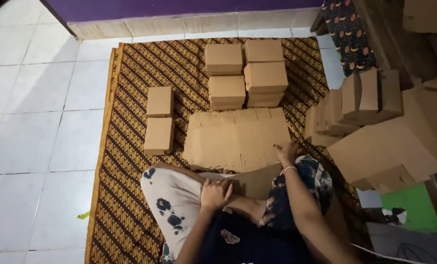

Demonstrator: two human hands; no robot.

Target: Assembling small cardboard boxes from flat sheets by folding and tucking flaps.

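Note:
I sit cross-legged on a brown patterned mat [130, 73]. My right hand [285, 152] reaches forward and rests its fingers on the near right edge of a flat stack of unfolded cardboard blanks [235, 139]. My left hand [215, 192] lies on my knee, fingers loosely curled on the edge of a cardboard piece [255, 180] in my lap. Beyond the blanks stand several folded brown boxes [245, 73] in stacks. Two more small boxes [159, 120] sit to the left of the blanks.
A heap of flat and half-folded cardboard [380, 132] leans at the right against dark wooden furniture [399, 44]. White floor tiles [32, 122] lie left of the mat. A green sheet [414, 208] and a patterned cloth [348, 34] are at the right.

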